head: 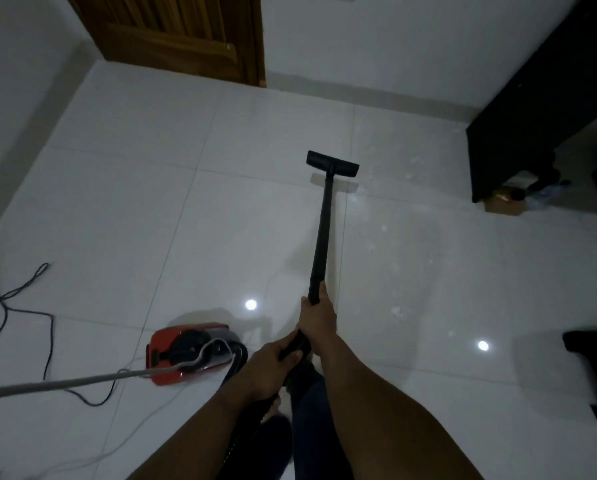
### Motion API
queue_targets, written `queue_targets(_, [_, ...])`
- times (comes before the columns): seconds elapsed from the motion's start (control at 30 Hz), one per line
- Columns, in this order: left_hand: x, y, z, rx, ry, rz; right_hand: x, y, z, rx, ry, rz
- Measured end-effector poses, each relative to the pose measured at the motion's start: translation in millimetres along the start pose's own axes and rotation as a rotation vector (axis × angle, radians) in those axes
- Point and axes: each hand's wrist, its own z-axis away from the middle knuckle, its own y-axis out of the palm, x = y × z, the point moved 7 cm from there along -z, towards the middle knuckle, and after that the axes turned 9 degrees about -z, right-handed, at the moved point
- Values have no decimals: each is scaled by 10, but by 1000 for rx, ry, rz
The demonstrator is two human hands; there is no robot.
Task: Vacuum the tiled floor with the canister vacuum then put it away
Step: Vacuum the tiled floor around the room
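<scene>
Mid-vacuuming, nothing put away: clasps black wand (322, 230) in right grip (317, 318) and, lower, left grip (273, 363); sets nozzle (332, 163) on tiled floor (151, 202) at 12 o'clock; judged unfinished, pale specks (397, 311) lying at 2 o'clock, red canister vacuum (193, 353) at 8 o'clock.

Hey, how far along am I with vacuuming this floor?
Done: nothing is clearly finished, though the tiles near the red canister look clean. In hand: the left hand and right hand grip the wand, with its floor head on the tiles mid-room. Left: pale specks show right of the wand, toward the dark cabinet. Then the canister and its loose cord need putting away.
</scene>
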Motion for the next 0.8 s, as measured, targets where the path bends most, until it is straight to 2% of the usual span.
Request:
queue_targets(0.33, [438, 1530, 1101, 50, 10, -20, -1298, -772, 1327, -16, 53, 43])
queue_targets(0.53, [402, 2442, 1743, 21, 1, -82, -2029, -1273, 1977, 5, 42, 14])
queue_targets(0.7, [509, 3267, 2396, 42, 18, -44, -2759, -1686, 2626, 5, 50, 42])
queue_targets(0.8, [686, 3581, 2731, 41, -57, -18, -3124, -1759, 2935, -1, 65, 42])
